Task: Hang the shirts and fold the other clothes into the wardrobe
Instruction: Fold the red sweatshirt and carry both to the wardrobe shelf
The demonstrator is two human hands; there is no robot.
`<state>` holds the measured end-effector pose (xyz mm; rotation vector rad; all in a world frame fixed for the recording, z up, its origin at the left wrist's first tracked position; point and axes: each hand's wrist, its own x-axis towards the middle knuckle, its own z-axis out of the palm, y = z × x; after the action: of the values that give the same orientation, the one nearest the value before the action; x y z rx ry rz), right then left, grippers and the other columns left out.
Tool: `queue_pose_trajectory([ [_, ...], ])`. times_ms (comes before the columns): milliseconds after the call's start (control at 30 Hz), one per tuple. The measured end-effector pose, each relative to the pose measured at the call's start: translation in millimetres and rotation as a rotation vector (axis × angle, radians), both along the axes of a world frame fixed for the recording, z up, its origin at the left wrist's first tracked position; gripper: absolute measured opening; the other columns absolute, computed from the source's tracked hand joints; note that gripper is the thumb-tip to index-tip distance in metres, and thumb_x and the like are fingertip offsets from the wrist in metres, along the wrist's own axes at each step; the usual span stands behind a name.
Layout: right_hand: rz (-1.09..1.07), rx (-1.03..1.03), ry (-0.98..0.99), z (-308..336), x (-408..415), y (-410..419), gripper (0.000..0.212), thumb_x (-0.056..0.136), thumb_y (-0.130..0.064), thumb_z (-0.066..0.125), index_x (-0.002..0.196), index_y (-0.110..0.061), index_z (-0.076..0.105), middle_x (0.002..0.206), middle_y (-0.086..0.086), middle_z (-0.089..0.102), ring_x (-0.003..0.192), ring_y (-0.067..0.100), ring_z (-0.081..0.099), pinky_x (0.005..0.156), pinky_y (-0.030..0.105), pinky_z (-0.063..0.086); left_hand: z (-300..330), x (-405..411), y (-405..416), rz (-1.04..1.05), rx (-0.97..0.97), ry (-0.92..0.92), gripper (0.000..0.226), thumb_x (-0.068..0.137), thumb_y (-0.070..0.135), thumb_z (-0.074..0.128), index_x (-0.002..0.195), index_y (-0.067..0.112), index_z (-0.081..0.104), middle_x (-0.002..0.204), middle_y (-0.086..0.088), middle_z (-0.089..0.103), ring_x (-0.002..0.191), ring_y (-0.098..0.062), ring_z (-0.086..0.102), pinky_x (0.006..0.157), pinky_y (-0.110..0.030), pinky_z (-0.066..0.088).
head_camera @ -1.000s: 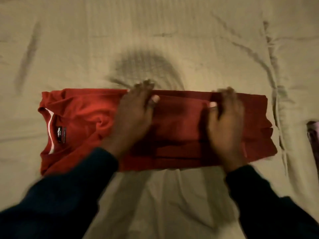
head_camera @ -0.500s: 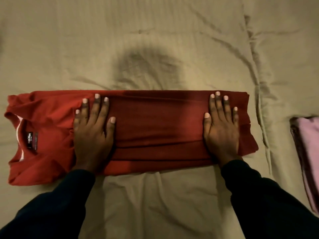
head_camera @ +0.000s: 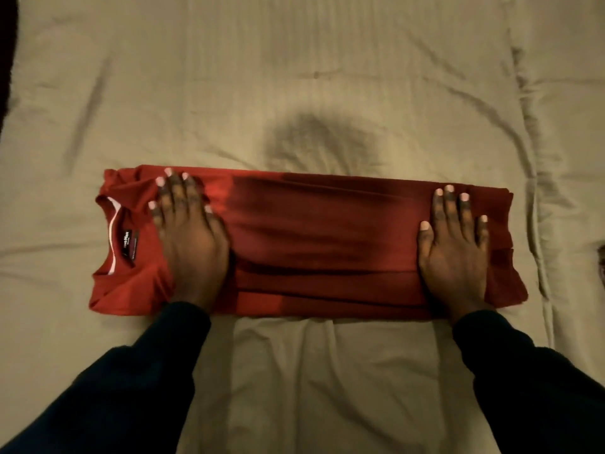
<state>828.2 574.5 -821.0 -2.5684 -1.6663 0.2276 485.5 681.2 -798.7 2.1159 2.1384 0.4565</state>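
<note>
Since half a second ago both hands slide outward along the garment: the left goes toward the collar end, the right to the hem end. The view shifts too; the pink item at the right edge drops out of frame.

Bed (head_camera: pixel 294 77): beige sheet, creased, with a long ridge running down the right side. It serves as the folding surface, broad and soft enough to spread cloth on.

Red shirt (head_camera: pixel 327 244): lies across the bed's middle as a long horizontal band, sides already folded in lengthwise. Collar and dark label (head_camera: pixel 127 245) at the left end, hem at the right. Not yet at the wardrobe, which is not in view.

Left hand (head_camera: pixel 193 237): flat, fingers straight and spread, palm pressing just beside the collar. Cloth bunches a little at its fingertips. Holds nothing.

Right hand (head_camera: pixel 453 244): flat, fingers spread, pressing near the hem end. Holds nothing.

Judgement: palms at opposite ends look placed to smooth the layers and keep the band from springing open. Likely next is a crosswise fold, one end over the other. Risk: wrinkles near the collar getting folded in.
</note>
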Motion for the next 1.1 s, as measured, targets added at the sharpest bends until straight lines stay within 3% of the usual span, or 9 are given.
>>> queue_pose_trajectory([
  [100,-0.067,0.137,0.175,18,9,-2,0.058,0.104,-0.039,0.032,0.158,-0.019,0.022,0.165,0.000,0.019,0.153,0.017,0.011,0.122,0.043,0.005,16,72,-24,-0.216,-0.007,-0.192,0.055,0.104,0.028,0.031,0.154,0.005,0.033,0.164,-0.013,0.023,0.153,-0.027,0.015,0.124,-0.040,0.005],
  [200,-0.286,0.341,0.170,36,32,-12,0.051,0.099,-0.028,0.053,0.144,-0.006,0.044,0.148,0.018,0.046,0.138,0.035,0.038,0.112,0.043,0.027,26,151,-57,-0.380,-0.272,-0.696,0.052,0.107,0.032,0.031,0.156,0.013,0.030,0.165,0.000,0.020,0.153,-0.008,0.009,0.126,-0.034,0.003],
  [333,-0.656,0.156,0.384,46,70,-21,0.055,0.096,-0.046,0.058,0.126,0.000,0.053,0.124,0.026,0.058,0.116,0.042,0.054,0.094,0.041,0.041,51,233,-85,-0.377,-0.535,-1.319,0.045,0.111,0.028,0.024,0.154,0.019,0.034,0.162,0.012,0.026,0.150,0.002,0.017,0.127,-0.035,0.011],
  [533,-0.632,0.035,0.834,46,89,-39,0.052,0.074,-0.064,0.072,0.101,-0.024,0.053,0.097,0.002,0.069,0.087,0.019,0.068,0.075,0.036,0.056,3,248,-87,-0.160,-0.561,-1.436,0.048,0.110,0.031,0.019,0.153,0.017,0.036,0.160,0.011,0.033,0.148,-0.001,0.025,0.124,-0.029,0.019],
  [633,-0.670,0.072,1.169,57,101,-37,0.035,0.087,-0.036,0.075,0.105,-0.015,0.052,0.081,0.003,0.067,0.062,0.006,0.066,0.049,0.018,0.047,0,248,-82,-0.126,-0.601,-1.556,0.051,0.109,0.036,0.018,0.153,0.017,0.036,0.158,0.008,0.038,0.146,-0.003,0.030,0.122,-0.025,0.021],
  [767,-0.513,-0.128,1.336,84,96,-32,0.019,0.092,-0.024,0.067,0.107,-0.013,0.070,0.098,0.013,0.076,0.076,0.022,0.068,0.067,0.029,0.049,7,241,-72,0.040,-0.625,-1.712,0.057,0.107,0.044,0.016,0.148,0.015,0.044,0.150,0.003,0.051,0.140,-0.007,0.043,0.120,-0.031,0.025],
  [833,-0.435,-0.069,1.345,105,82,-25,0.018,0.093,-0.015,0.064,0.109,-0.018,0.071,0.099,0.017,0.074,0.076,0.027,0.063,0.060,0.026,0.045,15,231,-68,0.123,-0.641,-1.726,0.059,0.107,0.045,0.015,0.143,0.013,0.049,0.145,-0.002,0.056,0.136,-0.013,0.050,0.118,-0.037,0.033],
  [933,-0.293,0.076,1.348,147,34,-11,0.028,0.091,-0.013,0.067,0.118,-0.019,0.065,0.096,0.002,0.076,0.076,0.010,0.070,0.057,0.017,0.049,38,208,-61,0.237,-0.704,-1.676,0.070,0.104,0.055,0.012,0.139,0.008,0.053,0.133,-0.009,0.065,0.123,-0.021,0.062,0.101,-0.037,0.050],
  [1100,-0.168,-0.080,1.330,154,-89,8,0.067,0.083,-0.035,0.079,0.141,-0.032,0.044,0.088,-0.007,0.066,0.077,0.011,0.066,0.079,0.039,0.059,76,151,-46,0.282,-0.915,-1.745,0.085,0.090,0.078,0.022,0.100,0.016,0.080,0.103,-0.012,0.076,0.091,-0.024,0.075,0.068,-0.034,0.061],
])
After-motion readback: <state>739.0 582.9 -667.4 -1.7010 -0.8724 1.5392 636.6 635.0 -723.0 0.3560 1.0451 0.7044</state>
